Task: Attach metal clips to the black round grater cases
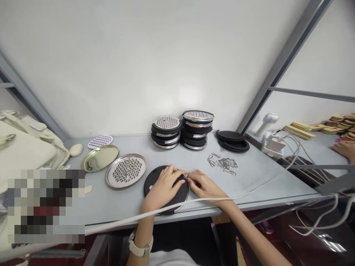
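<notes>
In the head view, the left hand (166, 184) is laid half open over a black disc (181, 194), its thumb and forefinger brought close to the rim. The fingertips of the right hand (203, 183) are drawn together at a small shiny piece on that rim; whether it is gripped by either hand cannot be told.

A white cable (116, 222) is strung across the foreground, and part of the disc is crossed by it. On the table (124, 203), left of centre, a grater plate (126, 171) and a gold plate (100, 158) are set side by side. Stacked discs (166, 132) are placed beyond the hands, and metal clips (225, 162) are heaped to the right.

The black disc is located at the lower centre, beneath the left hand and just left of the right hand.
</notes>
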`<state>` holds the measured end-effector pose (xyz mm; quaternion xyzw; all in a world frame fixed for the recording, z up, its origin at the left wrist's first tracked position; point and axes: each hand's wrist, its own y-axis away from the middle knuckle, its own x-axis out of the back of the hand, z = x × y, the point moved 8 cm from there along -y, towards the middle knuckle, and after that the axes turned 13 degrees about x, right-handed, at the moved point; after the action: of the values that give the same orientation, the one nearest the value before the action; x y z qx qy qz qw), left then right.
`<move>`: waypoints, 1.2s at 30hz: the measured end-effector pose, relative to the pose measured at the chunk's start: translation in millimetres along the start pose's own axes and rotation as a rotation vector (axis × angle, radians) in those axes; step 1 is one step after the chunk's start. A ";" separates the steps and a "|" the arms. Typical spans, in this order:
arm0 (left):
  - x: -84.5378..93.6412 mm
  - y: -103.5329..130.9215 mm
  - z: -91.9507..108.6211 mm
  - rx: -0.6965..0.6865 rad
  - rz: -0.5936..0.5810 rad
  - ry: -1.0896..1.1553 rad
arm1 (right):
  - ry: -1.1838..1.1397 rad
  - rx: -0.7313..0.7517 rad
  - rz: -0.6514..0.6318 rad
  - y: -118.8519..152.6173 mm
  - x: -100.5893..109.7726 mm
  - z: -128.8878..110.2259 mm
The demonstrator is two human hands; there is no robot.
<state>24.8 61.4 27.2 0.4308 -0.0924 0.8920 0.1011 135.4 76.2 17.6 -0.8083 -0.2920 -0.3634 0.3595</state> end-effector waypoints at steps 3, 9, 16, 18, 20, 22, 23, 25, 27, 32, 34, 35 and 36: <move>-0.5 -0.4 -0.6 -0.003 0.000 0.000 | -0.001 -0.002 -0.001 -0.2 -0.3 0.3; -0.1 0.1 -1.1 0.000 0.000 0.008 | -0.004 -0.003 0.008 -0.3 0.1 0.3; 1.2 0.3 0.2 -0.003 0.000 0.013 | -0.010 -0.002 0.008 -1.2 0.8 -0.7; 1.4 0.5 0.6 -0.006 -0.001 0.014 | -0.010 -0.001 0.010 -1.0 0.8 -0.7; 1.7 0.6 0.7 -0.005 0.000 0.013 | -0.017 0.003 0.013 -0.8 0.6 -0.7; 1.8 0.7 0.8 0.000 0.001 0.009 | -0.024 0.004 0.016 -0.5 0.2 -0.1; 1.7 0.8 0.9 0.001 0.000 0.007 | -0.025 0.001 0.018 -0.4 0.0 0.7; 1.5 1.0 1.4 0.000 -0.001 0.003 | -0.024 -0.009 0.020 -0.4 -0.8 2.6; 1.3 1.0 1.9 -0.002 -0.004 0.002 | -0.031 -0.015 0.021 -0.5 -1.7 4.0; 1.7 0.8 1.9 0.001 -0.004 -0.004 | -0.041 -0.024 0.021 -0.6 -1.2 3.6; 2.2 1.1 2.0 0.000 0.000 -0.004 | -0.032 -0.028 0.026 -0.4 0.4 2.5; 2.5 1.2 2.1 -0.001 0.002 -0.003 | -0.029 -0.028 0.028 -0.3 1.0 2.0; 2.7 1.4 2.2 -0.002 0.003 -0.001 | -0.027 -0.027 0.028 -0.2 1.5 1.5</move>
<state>24.5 59.8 30.5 0.4310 -0.0940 0.8919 0.0999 136.7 77.8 18.2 -0.8221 -0.2804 -0.3511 0.3497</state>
